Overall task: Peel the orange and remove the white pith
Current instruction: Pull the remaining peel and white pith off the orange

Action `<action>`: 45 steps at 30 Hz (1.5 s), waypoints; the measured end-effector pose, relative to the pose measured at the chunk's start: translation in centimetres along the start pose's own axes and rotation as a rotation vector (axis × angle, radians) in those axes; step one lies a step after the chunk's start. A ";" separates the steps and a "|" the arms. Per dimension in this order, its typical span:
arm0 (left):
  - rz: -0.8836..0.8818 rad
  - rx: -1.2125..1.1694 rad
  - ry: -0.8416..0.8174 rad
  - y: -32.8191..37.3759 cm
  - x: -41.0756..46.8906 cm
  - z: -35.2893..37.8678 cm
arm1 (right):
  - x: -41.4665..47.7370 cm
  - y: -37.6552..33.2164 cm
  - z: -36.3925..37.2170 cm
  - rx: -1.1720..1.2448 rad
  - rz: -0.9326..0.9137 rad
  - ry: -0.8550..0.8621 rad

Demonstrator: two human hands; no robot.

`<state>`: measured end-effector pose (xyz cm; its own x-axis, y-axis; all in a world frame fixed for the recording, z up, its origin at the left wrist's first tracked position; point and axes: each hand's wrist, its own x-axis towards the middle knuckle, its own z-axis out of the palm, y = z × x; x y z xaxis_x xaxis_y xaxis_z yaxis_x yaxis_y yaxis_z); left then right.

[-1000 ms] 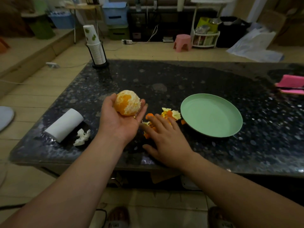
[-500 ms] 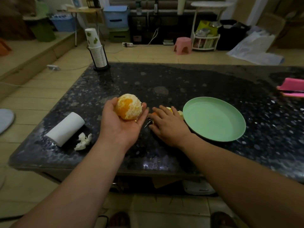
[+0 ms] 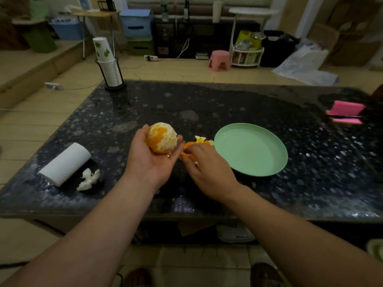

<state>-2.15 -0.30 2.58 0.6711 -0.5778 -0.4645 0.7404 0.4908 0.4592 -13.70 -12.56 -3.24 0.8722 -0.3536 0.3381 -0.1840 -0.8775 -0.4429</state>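
White pith covers much of the orange [image 3: 161, 137], mostly its right and lower side; bare flesh shows upper left; no rind visible on the faces in view. The fruit sits in the upturned left hand [image 3: 151, 160], thumb and fingers curled lightly round it, above the dark stone table [image 3: 207, 104]. The right hand [image 3: 209, 168] lies knuckles-up on the peel scraps [image 3: 200, 140] just beside the green plate [image 3: 259, 150]; fingers bent down onto them; whether a piece is pinched, cannot tell.

Judgement: peeling looks done; pith removal is the step in hand. Cradle loosely so segments do not burst; lift pith at an edge with a fingernail; pull strips along the segment lines; rotate to check the hidden underside.
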 end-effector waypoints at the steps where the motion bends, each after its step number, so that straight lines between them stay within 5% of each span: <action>1: -0.006 0.004 0.001 -0.4 -0.2 0.1 | -0.9 0.2 -0.2 0.038 0.032 -0.018; 9: -0.065 0.177 0.011 -3.0 -1.4 0.9 | -0.2 -1.3 -5.5 0.614 0.337 -0.064; 16: -0.150 0.285 -0.055 -3.0 -2.0 1.1 | -0.1 -1.5 -6.0 0.477 0.233 -0.032; 24: -0.112 0.194 -0.003 -2.1 -1.1 1.5 | 2.4 0.3 -4.9 0.712 0.645 0.193; 29: -0.080 0.179 0.055 -1.5 -0.5 1.3 | 3.9 0.3 -2.5 0.348 0.515 0.106; 35: -0.031 0.202 0.091 -0.9 -0.2 0.5 | 4.3 -0.9 -4.0 0.749 0.549 0.071; 38: -0.028 0.240 0.101 -0.9 -0.3 0.5 | 3.6 -1.0 -4.9 0.726 0.562 0.042; 42: -0.084 0.278 0.061 -1.4 -1.0 1.0 | 2.2 -3.0 -6.2 0.825 0.553 -0.257; 45: -0.088 0.330 0.000 -2.0 -1.3 1.2 | 1.6 -3.7 -6.7 0.801 0.525 -0.214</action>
<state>-4.57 -1.26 3.18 0.6051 -0.6089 -0.5129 0.7435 0.2018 0.6375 -14.69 -12.03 4.46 0.8455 -0.5008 -0.1854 -0.2791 -0.1183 -0.9530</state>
